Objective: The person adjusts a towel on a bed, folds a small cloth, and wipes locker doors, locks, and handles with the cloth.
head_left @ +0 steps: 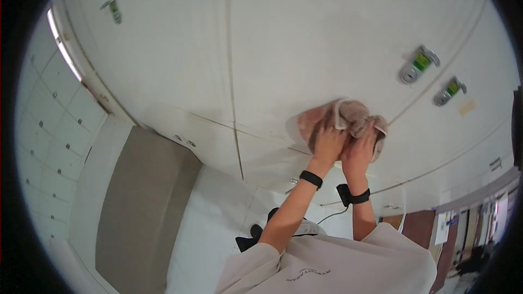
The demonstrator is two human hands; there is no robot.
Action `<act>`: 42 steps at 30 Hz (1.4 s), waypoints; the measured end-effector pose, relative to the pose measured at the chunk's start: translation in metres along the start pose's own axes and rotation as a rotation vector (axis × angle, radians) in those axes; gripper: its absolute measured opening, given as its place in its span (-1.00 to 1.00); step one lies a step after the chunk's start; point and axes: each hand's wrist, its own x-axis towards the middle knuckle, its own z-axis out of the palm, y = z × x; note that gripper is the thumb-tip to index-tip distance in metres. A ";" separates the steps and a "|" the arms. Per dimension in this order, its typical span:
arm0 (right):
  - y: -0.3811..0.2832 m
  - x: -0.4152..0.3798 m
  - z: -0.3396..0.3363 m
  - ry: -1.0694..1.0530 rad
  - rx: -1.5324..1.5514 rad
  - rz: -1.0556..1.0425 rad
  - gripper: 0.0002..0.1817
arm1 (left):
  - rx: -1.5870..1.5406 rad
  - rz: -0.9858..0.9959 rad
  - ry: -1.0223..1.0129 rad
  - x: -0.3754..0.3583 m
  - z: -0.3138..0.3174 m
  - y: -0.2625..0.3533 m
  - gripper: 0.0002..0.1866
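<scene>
A pinkish-brown cloth [357, 114], bunched and folded, lies against the white cabinet door [305, 38] near its lower edge. My left hand [330, 144] presses on the cloth's left part, with its fingers over the fabric. Close beside it, my right hand [359, 149] grips the right part, and some of its fingertips sink into the folds. Each wrist wears a black band; a black box with a cable sits at the right one.
Handles with green labels, one pair [420, 64] at the right and another handle [113, 11] at the upper left, stick out from the doors. Small lockers [49, 141] line the left side. A grey-brown bench-like block [139, 185] stands on the white tiled floor [218, 207].
</scene>
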 end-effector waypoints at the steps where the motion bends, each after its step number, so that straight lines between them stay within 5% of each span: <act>1: -0.002 0.000 0.002 -0.011 0.010 -0.006 -0.14 | -0.011 0.035 0.039 -0.002 0.001 -0.005 -0.60; 13: -0.096 0.005 0.079 -0.232 0.157 -0.035 -0.18 | -0.116 -0.251 0.140 -0.024 -0.046 -0.132 -0.63; 16: -0.142 0.007 0.123 -0.215 0.205 0.046 -0.10 | -0.011 -0.308 0.353 -0.016 -0.047 -0.180 -0.55; 18: -0.157 0.001 0.135 -0.167 0.221 0.026 -0.08 | -0.074 -0.309 0.089 -0.023 -0.048 -0.203 -0.53; 24: -0.168 0.002 0.163 0.198 0.207 -0.170 -0.19 | -0.677 -0.311 -0.032 -0.047 -0.020 -0.230 -0.49; 28: -0.169 -0.005 0.163 0.193 0.153 -0.192 -0.23 | -1.165 -0.464 0.040 -0.054 -0.019 -0.237 -0.46; 31: -0.192 0.016 0.148 0.171 0.119 -0.200 -0.29 | -0.848 -0.197 0.252 -0.026 -0.065 -0.257 -0.23; 33: -0.203 0.023 0.149 0.183 0.165 -0.212 -0.29 | -0.762 -0.223 0.281 -0.016 -0.094 -0.258 -0.21; 37: -0.226 0.033 0.160 0.180 0.307 -0.272 -0.24 | -1.167 -0.580 0.205 -0.018 -0.115 -0.271 -0.42; 39: -0.241 0.044 0.162 0.140 0.401 -0.291 -0.23 | -0.825 -0.436 0.311 -0.013 -0.115 -0.295 -0.44; 41: -0.250 0.043 0.165 0.084 0.415 -0.290 -0.22 | -0.017 -0.127 0.429 -0.007 -0.106 -0.320 -0.48; 42: -0.260 0.047 0.169 0.062 0.396 -0.312 -0.21 | -0.031 -0.121 0.426 -0.007 -0.107 -0.333 -0.48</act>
